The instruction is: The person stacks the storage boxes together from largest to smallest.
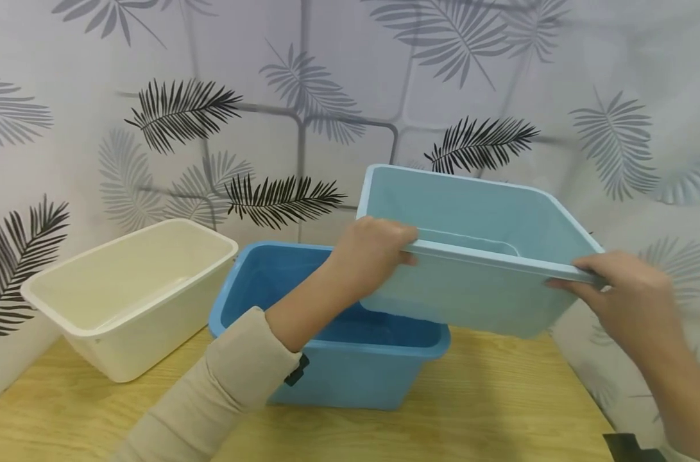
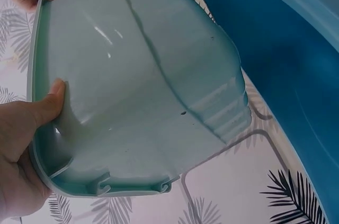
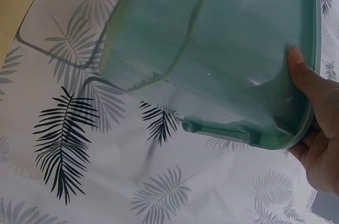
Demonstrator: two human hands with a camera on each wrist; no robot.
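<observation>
A light blue-green plastic bin (image 1: 459, 285) hangs in the air, tilted, its open top facing up. My left hand (image 1: 373, 253) grips its near rim toward the left corner, and my right hand (image 1: 632, 295) grips the rim at the near right corner. The left wrist view shows the bin's underside (image 2: 132, 75), with the left thumb (image 2: 50, 105) pressed on the outer wall. In the right wrist view the right thumb (image 3: 302, 70) lies against the bin's outside, fingers behind the rim. Below and left, a darker blue bin (image 1: 350, 378) stands on the table, partly hidden by my left arm.
A cream bin (image 1: 153, 340) stands on the left of the wooden table (image 1: 471, 410), right beside the blue bin. Behind the table hangs a pale cloth (image 1: 338, 64) printed with leaves. The table's right edge runs below my right arm.
</observation>
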